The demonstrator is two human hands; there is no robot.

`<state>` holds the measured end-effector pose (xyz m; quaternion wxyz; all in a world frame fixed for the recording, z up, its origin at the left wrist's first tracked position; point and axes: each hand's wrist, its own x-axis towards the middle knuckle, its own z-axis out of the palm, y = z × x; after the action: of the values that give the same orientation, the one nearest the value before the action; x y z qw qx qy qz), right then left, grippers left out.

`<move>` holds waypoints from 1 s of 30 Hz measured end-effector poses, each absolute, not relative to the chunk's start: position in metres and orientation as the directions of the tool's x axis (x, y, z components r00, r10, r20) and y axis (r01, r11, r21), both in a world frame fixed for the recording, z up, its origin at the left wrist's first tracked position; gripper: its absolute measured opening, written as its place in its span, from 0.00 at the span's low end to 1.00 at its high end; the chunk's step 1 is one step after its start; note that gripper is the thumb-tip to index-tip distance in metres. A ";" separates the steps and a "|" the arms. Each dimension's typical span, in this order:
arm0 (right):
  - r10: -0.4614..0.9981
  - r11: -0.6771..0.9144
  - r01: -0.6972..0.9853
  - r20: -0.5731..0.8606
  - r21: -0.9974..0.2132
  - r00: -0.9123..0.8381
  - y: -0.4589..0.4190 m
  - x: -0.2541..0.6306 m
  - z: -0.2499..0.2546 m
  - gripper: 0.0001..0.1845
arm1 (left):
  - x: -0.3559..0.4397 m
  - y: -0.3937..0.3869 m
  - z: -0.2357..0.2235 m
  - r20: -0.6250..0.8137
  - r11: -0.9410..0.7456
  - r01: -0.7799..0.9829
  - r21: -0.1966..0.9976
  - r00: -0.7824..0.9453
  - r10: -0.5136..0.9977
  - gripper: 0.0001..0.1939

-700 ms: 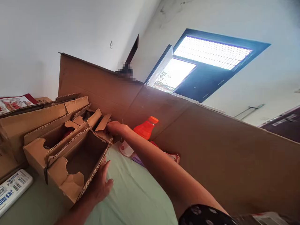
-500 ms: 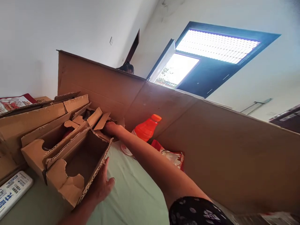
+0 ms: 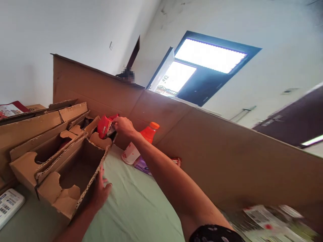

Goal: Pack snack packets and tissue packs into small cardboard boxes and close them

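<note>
My right hand (image 3: 124,127) reaches to the far end of the cardboard boxes. Its fingers are closed on the edge of a red packet (image 3: 103,126), which stands above a small box compartment. Near me, my left hand (image 3: 102,193) lies against the outer right wall of an open cardboard box (image 3: 60,201), thumb apart from the fingers. Nothing shows inside the visible part of this box. An orange-capped bottle (image 3: 148,131) stands beyond my right forearm. A purple packet (image 3: 142,164) lies at its base, partly covered by the forearm.
A tall cardboard panel (image 3: 202,148) runs behind everything, with a person's head (image 3: 128,76) beyond it. More cardboard boxes (image 3: 27,127) line the left side. A white labelled case (image 3: 11,205) lies on the green cloth (image 3: 128,205). Blurred packages (image 3: 272,222) are at lower right.
My right hand has come up out of the far compartment, bringing the red packet into sight. My left hand stays against the box wall. The view has turned slightly right.
</note>
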<state>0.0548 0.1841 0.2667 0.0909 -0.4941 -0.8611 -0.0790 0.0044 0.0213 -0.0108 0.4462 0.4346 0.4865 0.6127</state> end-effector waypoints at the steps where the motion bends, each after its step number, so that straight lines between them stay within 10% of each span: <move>1: 0.833 0.487 0.873 0.298 0.009 -0.467 0.180 0.064 0.277 0.14 | 0.004 0.022 -0.009 0.105 -0.137 -0.128 0.982 -0.232 0.967 0.47; 7: 0.797 0.422 0.898 0.523 -0.121 -0.304 0.124 0.172 0.321 0.22 | -0.003 0.029 0.001 0.118 -0.151 -0.130 0.980 -0.232 0.966 0.44; 20: 0.992 -0.088 0.990 0.080 -0.112 0.097 0.074 0.292 0.181 0.13 | -0.009 0.020 0.029 0.089 -0.080 0.046 0.996 -0.256 0.963 0.39; 30: 0.967 0.214 0.921 0.201 -0.326 -0.154 0.059 0.238 0.210 0.19 | 0.005 0.010 0.012 0.122 -0.119 0.028 0.992 -0.265 0.956 0.38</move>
<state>0.2382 0.0588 0.2100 0.1844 -0.6236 -0.7570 0.0631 0.0046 0.0099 0.0118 0.3937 0.4607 0.5342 0.5894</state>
